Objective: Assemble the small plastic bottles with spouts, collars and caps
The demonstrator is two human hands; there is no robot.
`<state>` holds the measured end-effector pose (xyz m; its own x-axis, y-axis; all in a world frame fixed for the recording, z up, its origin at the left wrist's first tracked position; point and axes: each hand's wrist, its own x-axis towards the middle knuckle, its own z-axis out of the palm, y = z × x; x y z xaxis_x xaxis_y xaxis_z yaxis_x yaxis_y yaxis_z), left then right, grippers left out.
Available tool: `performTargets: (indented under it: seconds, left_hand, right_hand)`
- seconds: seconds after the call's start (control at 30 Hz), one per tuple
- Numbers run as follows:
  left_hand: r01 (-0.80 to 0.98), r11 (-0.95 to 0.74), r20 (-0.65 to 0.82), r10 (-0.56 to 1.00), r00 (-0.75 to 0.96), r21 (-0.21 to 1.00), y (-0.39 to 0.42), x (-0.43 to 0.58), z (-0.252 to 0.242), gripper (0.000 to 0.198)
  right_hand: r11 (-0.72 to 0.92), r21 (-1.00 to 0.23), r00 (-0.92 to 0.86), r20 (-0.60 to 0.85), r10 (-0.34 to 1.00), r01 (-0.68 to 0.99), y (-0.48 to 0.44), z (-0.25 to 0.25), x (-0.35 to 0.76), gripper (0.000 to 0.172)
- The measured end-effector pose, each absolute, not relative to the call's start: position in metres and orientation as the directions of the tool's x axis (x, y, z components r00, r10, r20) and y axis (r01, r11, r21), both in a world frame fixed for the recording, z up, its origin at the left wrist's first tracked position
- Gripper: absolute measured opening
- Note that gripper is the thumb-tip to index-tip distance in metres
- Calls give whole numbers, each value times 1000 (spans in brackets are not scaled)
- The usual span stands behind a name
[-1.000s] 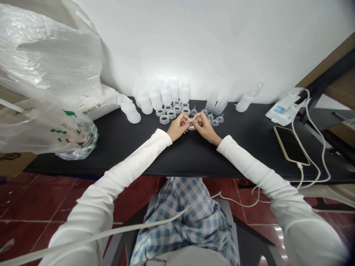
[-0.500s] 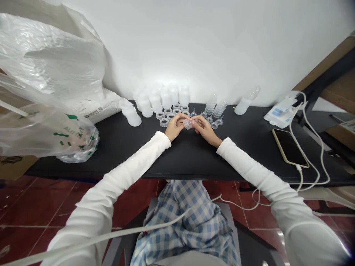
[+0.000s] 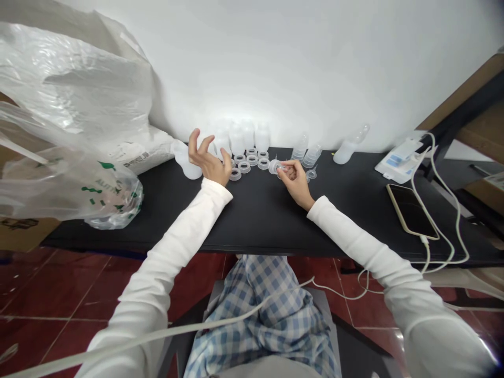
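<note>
Between the sleeves [image 3: 173, 244] the tabletop [image 3: 262, 218] leaves passage, while rings [image 3: 244, 170] obstruct the front of the bottles [image 3: 237, 139].

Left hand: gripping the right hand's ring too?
No, the left hand is spread open, apart from the ring in the right hand.

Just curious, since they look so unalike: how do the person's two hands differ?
The left hand is open, its fingers spread; the right hand pinches a pale ring. The left hand is by the white bottles, while the right hand is beside small clear pieces. Both are bare and come out of white sleeves.
</note>
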<state>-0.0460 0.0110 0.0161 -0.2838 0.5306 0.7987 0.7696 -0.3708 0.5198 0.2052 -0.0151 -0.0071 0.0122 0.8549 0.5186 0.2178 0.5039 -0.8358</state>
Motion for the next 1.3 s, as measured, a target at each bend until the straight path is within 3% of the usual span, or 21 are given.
performTargets:
  seconds: [0.1,0.2,0.33,0.43,0.67,0.77,0.87,0.97,1.07,1.13,1.3]
  left_hand:
    - [838,-222,769,561,-308,498,17,-64,22,67]
    - [831,-69,735,512,-445,552,21,-72,23,77]
    - [685,130,564,470,-679,716,26,-70,23,85]
    - [576,225,409,508,-758,786,27,-64,22,90]
    - [509,95,392,525,-756,856,30,-58,8,92]
    - [555,2,494,453,-743,832,34,-63,1,89]
    - [727,-147,711,406,-574,671,34,-65,-5,85]
    - [843,-378,863,471,-180,382,30,-59,-7,73]
    - [788,-604,796,533,287,120,21,-47,-4,53]
    - [731,-682,694,537,479,23,14,-38,1,46]
    - [699,-715,585,556,590,-25,5,-33,12,58]
  right_hand:
    - [551,-777,16,582,813,304,-18,-4,206,31]
    - [573,-734,-6,613,790,365,-19,-2,206,26]
    - [583,-706,-23,629,777,401,-19,-2,207,25]
    - [583,-709,-8,633,774,397,-18,-3,206,27]
    - [576,-740,12,618,786,348,-20,-2,203,34]
    - [556,-765,8,590,807,325,-20,-2,202,38]
    - [541,-780,4,571,821,315,-20,-3,202,41]
    - [547,-777,-3,575,818,311,-21,-3,202,45]
    - [560,-767,-25,582,812,313,-22,-2,202,45]
    - [575,-756,-57,589,806,313,-23,-2,202,45]
    - [645,-677,-203,617,760,355,-22,-2,204,43]
